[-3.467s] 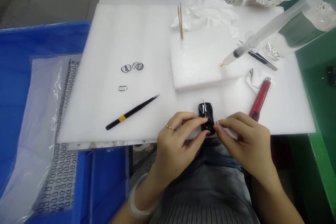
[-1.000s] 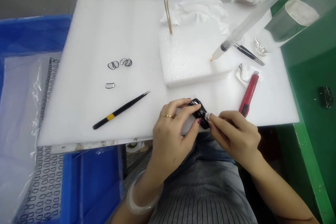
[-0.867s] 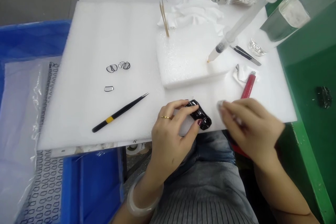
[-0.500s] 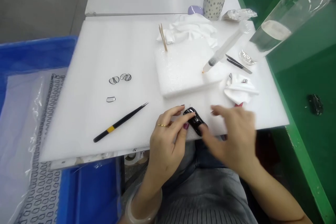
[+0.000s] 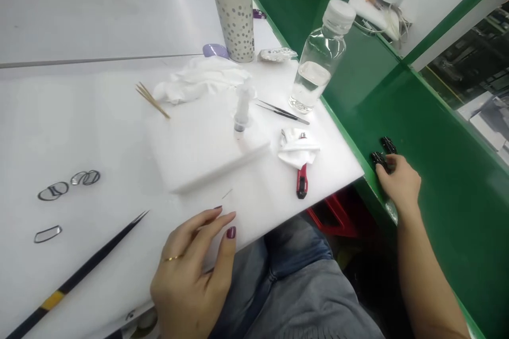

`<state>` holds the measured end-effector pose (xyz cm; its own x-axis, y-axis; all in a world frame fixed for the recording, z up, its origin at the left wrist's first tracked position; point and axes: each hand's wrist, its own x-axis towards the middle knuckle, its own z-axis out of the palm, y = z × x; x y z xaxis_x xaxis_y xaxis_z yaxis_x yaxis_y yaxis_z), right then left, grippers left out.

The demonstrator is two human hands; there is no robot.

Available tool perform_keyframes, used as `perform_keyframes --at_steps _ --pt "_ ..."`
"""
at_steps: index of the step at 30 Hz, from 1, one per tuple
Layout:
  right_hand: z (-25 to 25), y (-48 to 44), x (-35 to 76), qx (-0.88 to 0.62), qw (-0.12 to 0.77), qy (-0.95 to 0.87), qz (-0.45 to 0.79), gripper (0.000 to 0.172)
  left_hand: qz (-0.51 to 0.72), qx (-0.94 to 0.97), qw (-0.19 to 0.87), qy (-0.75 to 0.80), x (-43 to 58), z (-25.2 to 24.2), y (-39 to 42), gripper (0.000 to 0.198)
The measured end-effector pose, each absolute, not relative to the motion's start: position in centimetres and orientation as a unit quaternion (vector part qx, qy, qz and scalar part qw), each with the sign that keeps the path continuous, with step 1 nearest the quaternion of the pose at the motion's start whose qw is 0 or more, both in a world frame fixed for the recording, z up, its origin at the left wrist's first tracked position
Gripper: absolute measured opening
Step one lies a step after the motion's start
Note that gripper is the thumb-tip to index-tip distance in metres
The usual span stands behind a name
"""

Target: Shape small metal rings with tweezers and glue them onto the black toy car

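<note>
White worktop (image 5: 99, 132) is spreading around my left hand (image 5: 194, 270), while a green ledge (image 5: 457, 212) is running under my right hand (image 5: 400, 183). Beyond the left hand, a foam block (image 5: 202, 148) is lying. My left hand is holding nothing, its fingers parted and curved; my right hand is pinching a glossy black piece (image 5: 378, 159) at the ledge. A second black piece (image 5: 388, 144) is lying just past those fingers. I'm judging the pinched one light, stiff and slippery, so I'm favouring its long sides.

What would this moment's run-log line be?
right hand: touching glossy black piece over green panel; left hand: holding nothing, over white foam sheet; adjacent: second black piece; between hands: red utility knife
</note>
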<state>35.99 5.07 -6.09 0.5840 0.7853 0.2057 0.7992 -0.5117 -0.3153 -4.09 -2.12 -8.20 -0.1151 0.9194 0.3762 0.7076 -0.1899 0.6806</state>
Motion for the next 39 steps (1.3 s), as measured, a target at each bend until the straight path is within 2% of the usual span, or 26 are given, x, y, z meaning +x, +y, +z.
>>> perform_keyframes --at_steps 2,7,10,13,16,19,22,24,29,31,33,35,39 --pt "-5.9 5.5 38.0 -0.882 0.18 -0.434 -0.017 0.038 0.398 0.671 0.121 0.613 -4.0 -8.3 -2.0 0.019" --pt "-4.8 8.6 41.1 -0.898 0.178 -0.403 0.001 0.053 0.382 0.692 0.114 0.602 -4.1 -8.2 -2.3 0.02" --pt "-3.7 9.3 40.4 -0.891 0.207 -0.405 -0.009 0.05 0.38 0.704 0.1 0.591 -4.1 -8.2 -2.2 0.02" --pt "-2.8 8.0 34.6 -0.843 0.278 -0.459 -0.033 0.044 0.376 0.724 0.057 0.576 -3.6 -8.1 -1.9 0.022" --pt "-2.6 5.1 24.5 -0.706 0.354 -0.614 0.013 0.048 0.354 0.736 0.033 0.577 -3.1 -7.9 -1.7 0.034" --pt "-3.0 2.5 15.6 -0.506 0.329 -0.795 0.063 0.032 0.34 0.718 0.048 0.606 -2.7 -7.8 -2.0 0.046" --pt "-3.4 2.4 12.1 -0.467 0.293 -0.829 0.094 0.016 0.347 0.69 0.04 0.634 -2.6 -7.9 -2.4 0.043" --pt "-3.3 3.6 12.3 -0.465 0.281 -0.831 0.12 0.011 0.356 0.68 0.032 0.64 -2.6 -7.9 -2.5 0.041" --pt "-1.8 6.1 13.9 -0.477 0.284 -0.802 0.22 0.018 0.338 0.68 0.043 0.649 -2.3 -7.7 -1.9 0.056" --pt "-1.4 6.0 13.7 -0.474 0.274 -0.8 0.246 0.013 0.333 0.675 0.044 0.657 -2.1 -7.6 -1.6 0.061" --pt "-1.4 5.6 13.4 -0.455 0.252 -0.811 0.268 0.011 0.341 0.66 0.04 0.668 -1.9 -7.5 -1.5 0.058" --pt "-1.8 5.3 13.1 -0.444 0.253 -0.811 0.284 0.014 0.353 0.644 0.044 0.678 -1.7 -7.5 -1.5 0.056" --pt "-3.0 6.0 12.4 -0.447 0.291 -0.803 0.267 0.013 0.354 0.633 0.054 0.687 -1.4 -7.6 -1.8 0.068"
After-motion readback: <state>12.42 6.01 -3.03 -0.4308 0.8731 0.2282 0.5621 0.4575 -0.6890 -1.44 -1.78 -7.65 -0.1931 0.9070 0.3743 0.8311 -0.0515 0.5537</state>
